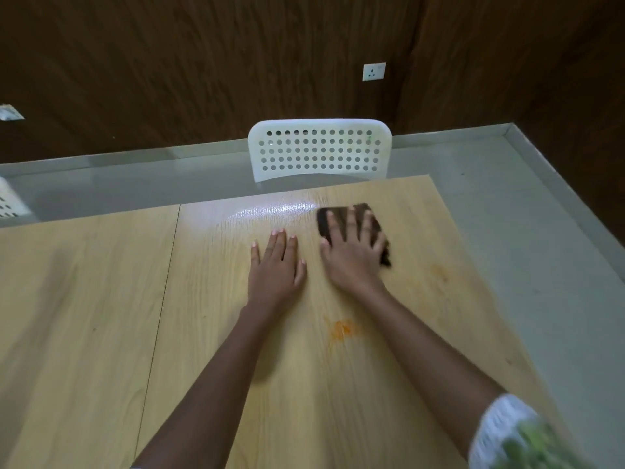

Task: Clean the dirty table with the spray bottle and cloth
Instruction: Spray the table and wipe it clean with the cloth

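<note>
Your right hand [355,252] is pressing flat, fingers spread, on the cloth [368,216] right of centre; your left hand [277,262] is lying flat on the desk [101,299] beside it.

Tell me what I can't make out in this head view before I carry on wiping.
- Spray bottle: not in the head view at all.
- Dark brown cloth: mostly covered by the right hand; its folds stay hidden.
- Faint orange smear: blurred, edges unclear.
- White perforated plastic chair: seat hidden behind the light wooden table.
</note>
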